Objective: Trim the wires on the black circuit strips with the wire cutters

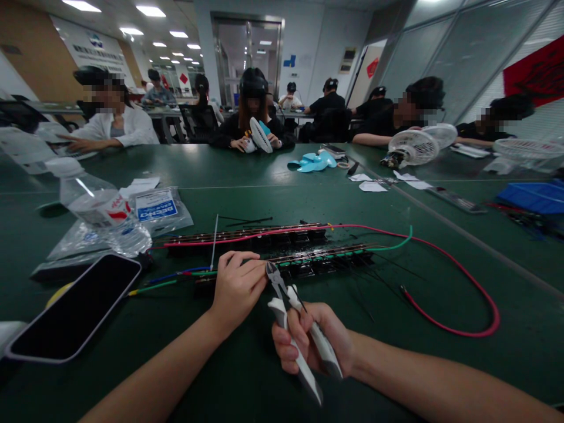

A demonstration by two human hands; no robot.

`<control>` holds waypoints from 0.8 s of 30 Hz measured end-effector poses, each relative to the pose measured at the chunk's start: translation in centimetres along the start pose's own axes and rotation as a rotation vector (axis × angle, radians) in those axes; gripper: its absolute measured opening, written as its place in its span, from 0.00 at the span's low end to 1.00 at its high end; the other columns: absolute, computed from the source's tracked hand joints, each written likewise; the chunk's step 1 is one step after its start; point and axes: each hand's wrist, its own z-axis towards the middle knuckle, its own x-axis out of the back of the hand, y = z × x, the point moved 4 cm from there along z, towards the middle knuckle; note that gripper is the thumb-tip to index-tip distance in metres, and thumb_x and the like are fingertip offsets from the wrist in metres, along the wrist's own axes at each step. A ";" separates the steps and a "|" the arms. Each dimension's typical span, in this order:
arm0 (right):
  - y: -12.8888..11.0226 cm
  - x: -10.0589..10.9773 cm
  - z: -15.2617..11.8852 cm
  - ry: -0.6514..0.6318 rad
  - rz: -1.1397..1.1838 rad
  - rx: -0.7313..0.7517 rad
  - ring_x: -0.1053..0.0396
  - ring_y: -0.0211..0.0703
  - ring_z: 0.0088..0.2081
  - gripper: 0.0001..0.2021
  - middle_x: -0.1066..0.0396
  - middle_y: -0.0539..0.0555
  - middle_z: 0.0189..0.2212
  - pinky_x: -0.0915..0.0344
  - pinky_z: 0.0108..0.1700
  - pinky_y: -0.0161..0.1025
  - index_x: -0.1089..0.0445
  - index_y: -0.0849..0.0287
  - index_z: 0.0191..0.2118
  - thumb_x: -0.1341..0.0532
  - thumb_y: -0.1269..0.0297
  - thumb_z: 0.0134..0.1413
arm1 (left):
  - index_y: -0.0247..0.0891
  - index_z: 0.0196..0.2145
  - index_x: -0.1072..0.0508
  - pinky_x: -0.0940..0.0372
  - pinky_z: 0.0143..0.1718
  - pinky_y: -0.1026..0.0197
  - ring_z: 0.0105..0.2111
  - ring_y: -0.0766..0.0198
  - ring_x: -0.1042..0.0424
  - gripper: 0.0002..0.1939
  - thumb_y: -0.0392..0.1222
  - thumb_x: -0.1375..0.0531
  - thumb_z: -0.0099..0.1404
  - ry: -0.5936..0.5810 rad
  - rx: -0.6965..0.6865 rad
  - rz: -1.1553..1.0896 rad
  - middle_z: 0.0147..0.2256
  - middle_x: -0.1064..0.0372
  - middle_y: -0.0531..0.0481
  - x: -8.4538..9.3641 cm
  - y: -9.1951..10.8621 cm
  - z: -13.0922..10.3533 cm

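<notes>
Two long black strips with thin metal rails lie side by side on the green table. My left hand (240, 285) is closed over the near strip (326, 261), its fingertips pressed together by the rails; what is under the fingers is hidden. Wire cutters (282, 305) with white and grey handles are in my right hand (315, 341), the handles spread and the jaws beside my left fingertips. A white cable tie (214, 241) sticks up left of that hand. Along the far strip (291, 236) runs a thick red wire (473, 282) that loops round to the right. A green wire (399, 244) follows the near strip.
To the left are a phone (79, 305), a water bottle (99, 202) and a plastic bag (165, 211) with a blue label. Black cable ties (251, 221) are scattered about. Blue fan blades (312, 161) and white fan parts lie farther off, where several people sit.
</notes>
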 end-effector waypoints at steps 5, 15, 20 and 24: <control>0.0 0.0 0.0 -0.006 0.008 -0.003 0.39 0.37 0.26 0.09 0.36 0.55 0.26 0.43 0.29 0.36 0.31 0.66 0.18 0.47 0.71 0.40 | 0.43 0.35 0.24 0.46 0.47 0.47 0.43 0.55 0.30 0.08 0.37 0.43 0.66 0.003 0.000 0.004 0.38 0.22 0.53 -0.1 -0.1 0.0; -0.5 -0.5 0.4 -0.052 -0.066 0.031 0.30 0.52 0.44 0.13 0.28 0.62 0.45 0.39 0.46 0.47 0.25 0.65 0.29 0.46 0.72 0.36 | 0.42 0.36 0.24 0.47 0.48 0.47 0.43 0.56 0.30 0.08 0.36 0.44 0.66 0.025 0.006 0.008 0.36 0.22 0.52 -0.2 -0.4 -0.1; -0.5 -0.7 0.4 -0.036 -0.061 0.007 0.31 0.54 0.47 0.13 0.30 0.63 0.49 0.41 0.49 0.49 0.26 0.64 0.29 0.46 0.71 0.36 | 0.42 0.37 0.23 0.47 0.48 0.48 0.43 0.56 0.30 0.09 0.37 0.44 0.66 0.026 0.008 0.011 0.36 0.22 0.52 -0.2 -0.4 -0.1; -0.6 -0.8 0.3 -0.022 -0.061 0.006 0.32 0.55 0.50 0.17 0.31 0.63 0.50 0.43 0.52 0.51 0.25 0.64 0.32 0.46 0.71 0.33 | 0.42 0.35 0.23 0.47 0.47 0.48 0.42 0.56 0.29 0.09 0.37 0.44 0.66 0.028 0.005 0.011 0.35 0.22 0.52 -0.2 -0.4 0.0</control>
